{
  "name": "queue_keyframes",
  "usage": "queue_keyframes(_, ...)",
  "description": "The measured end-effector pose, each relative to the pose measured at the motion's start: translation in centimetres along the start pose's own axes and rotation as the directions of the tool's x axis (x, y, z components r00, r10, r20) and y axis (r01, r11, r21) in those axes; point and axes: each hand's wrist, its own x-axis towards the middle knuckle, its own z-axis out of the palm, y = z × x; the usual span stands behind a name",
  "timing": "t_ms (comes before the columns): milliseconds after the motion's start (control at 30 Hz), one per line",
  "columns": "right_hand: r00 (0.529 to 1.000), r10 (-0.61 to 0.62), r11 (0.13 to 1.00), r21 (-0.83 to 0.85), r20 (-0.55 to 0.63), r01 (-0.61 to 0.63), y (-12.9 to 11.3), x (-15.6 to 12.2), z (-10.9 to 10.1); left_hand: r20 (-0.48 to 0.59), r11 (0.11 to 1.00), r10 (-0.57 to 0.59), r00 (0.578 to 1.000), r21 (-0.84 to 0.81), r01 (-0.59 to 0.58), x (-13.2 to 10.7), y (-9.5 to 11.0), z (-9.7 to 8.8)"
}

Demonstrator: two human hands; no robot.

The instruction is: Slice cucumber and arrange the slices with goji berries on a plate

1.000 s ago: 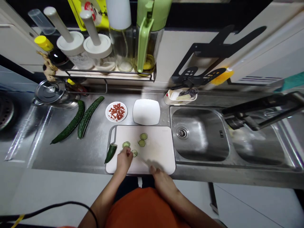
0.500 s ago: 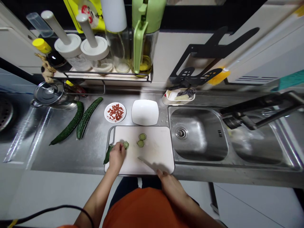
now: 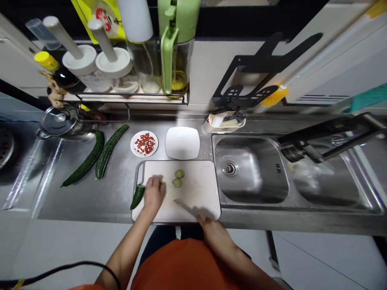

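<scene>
My left hand (image 3: 154, 194) is over the left half of the white cutting board (image 3: 199, 169), fingers curled down on a cucumber slice (image 3: 161, 183) that they mostly cover. Beside that wrist, a cut piece of cucumber (image 3: 138, 197) lies across the board's left edge. Two more round slices (image 3: 178, 179) rest together near the board's middle. In my right hand (image 3: 213, 229), at the front right edge, is a knife (image 3: 184, 207); its blade points up and left, low over the board.
Two whole cucumbers (image 3: 106, 155) lie left of the board. Behind it stand a small plate of chopped red pieces (image 3: 133, 147) and a white square dish (image 3: 182, 143). A double sink (image 3: 254, 173) with a black faucet (image 3: 320, 139) is on the right; a rack of bottles (image 3: 133, 98) is at the back.
My left hand has moved slightly right, and its fingers now cover the slice that showed beside them. The right hand and knife stay nearly still. The view has shifted a little.
</scene>
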Motion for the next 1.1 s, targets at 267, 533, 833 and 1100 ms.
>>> queue_keyframes(267, 1.000, 0.003, 1.000, -0.010, -0.002, -0.003, -0.2, 0.2, -0.2, 0.212, 0.994, -0.094, 0.973, -0.032, 0.103, 0.9, 3.0, 2.8)
queue_keyframes(533, 1.000, -0.001, 1.000, -0.001, 0.019, 0.001, -0.3, 0.2, -0.4, 0.219, 0.986, -0.135, 0.966, -0.071, 0.154, 1.4, 2.9, 3.5)
queue_keyframes(833, 1.000, -0.006, 1.000, -0.009, 0.000, 0.006, -0.4, 0.2, -0.4, 0.218, 0.987, -0.109, 0.970, -0.094, 0.132, 1.8, 3.3, 3.4)
queue_keyframes(1100, 1.000, -0.012, 0.999, -0.037, -0.004, 0.012, -0.2, 0.5, 0.2, 0.238, 0.968, -0.095, 0.966, -0.202, 0.146, 1.4, 3.6, 3.3)
